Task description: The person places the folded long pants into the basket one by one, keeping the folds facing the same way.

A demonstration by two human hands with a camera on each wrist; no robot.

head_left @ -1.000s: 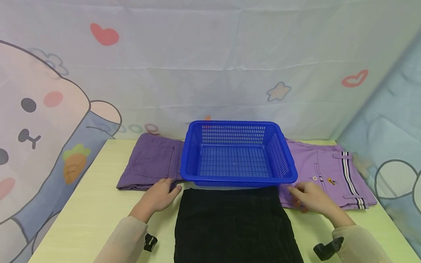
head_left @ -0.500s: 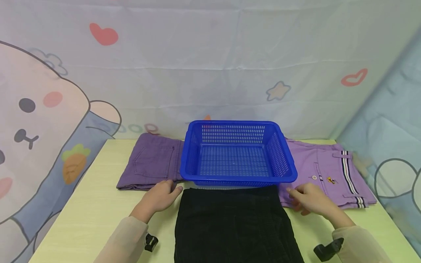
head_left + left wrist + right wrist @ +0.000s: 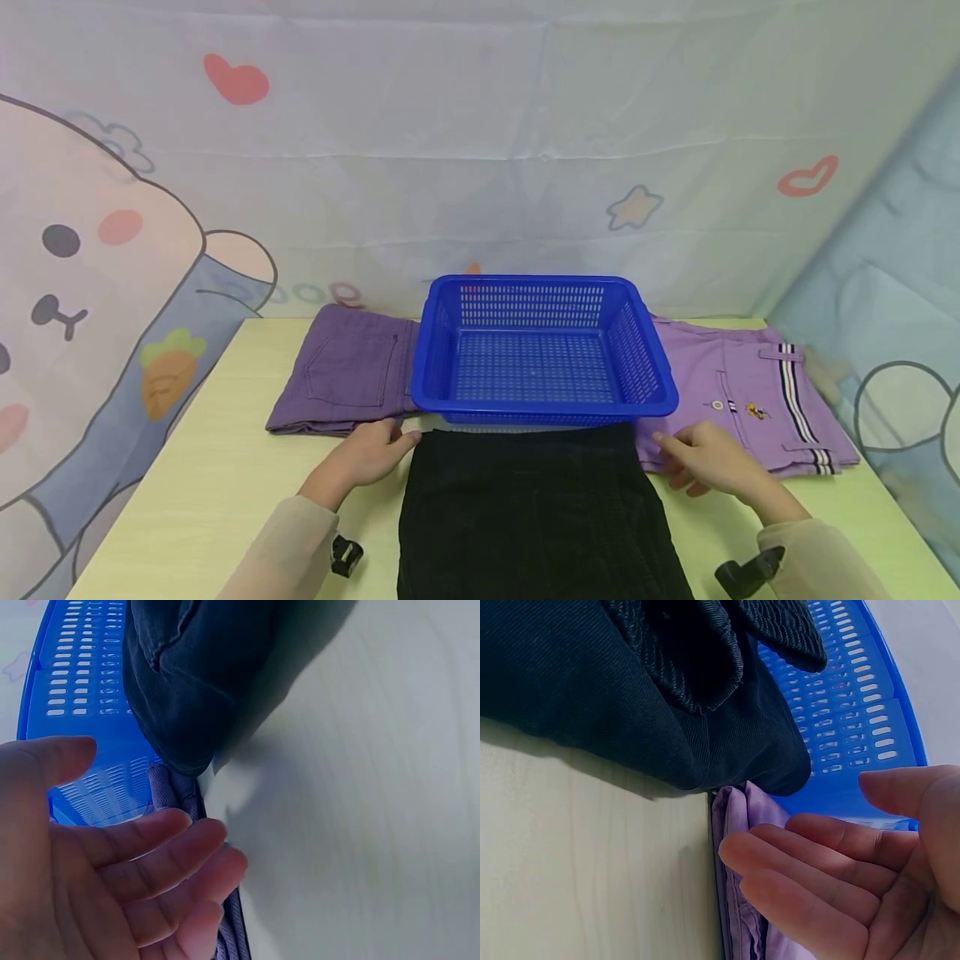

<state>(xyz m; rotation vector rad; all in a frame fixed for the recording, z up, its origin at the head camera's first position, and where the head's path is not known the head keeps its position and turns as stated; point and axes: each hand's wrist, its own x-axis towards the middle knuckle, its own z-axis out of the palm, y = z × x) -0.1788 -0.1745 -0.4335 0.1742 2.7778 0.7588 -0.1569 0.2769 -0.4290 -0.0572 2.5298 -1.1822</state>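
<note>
The left arm (image 3: 283, 546) and right arm (image 3: 817, 554) slant inward from below, the left hand (image 3: 363, 454) and right hand (image 3: 711, 457) well apart, fingers (image 3: 166, 864) loosely extended and slightly bent, thumbs (image 3: 904, 791) spread away from them and pointing inward.

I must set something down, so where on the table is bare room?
Bare table lies left of the left sleeve, and narrowly between black pants and right hand. Crowded: around the blue basket, between purple pants and lilac pants.
</note>
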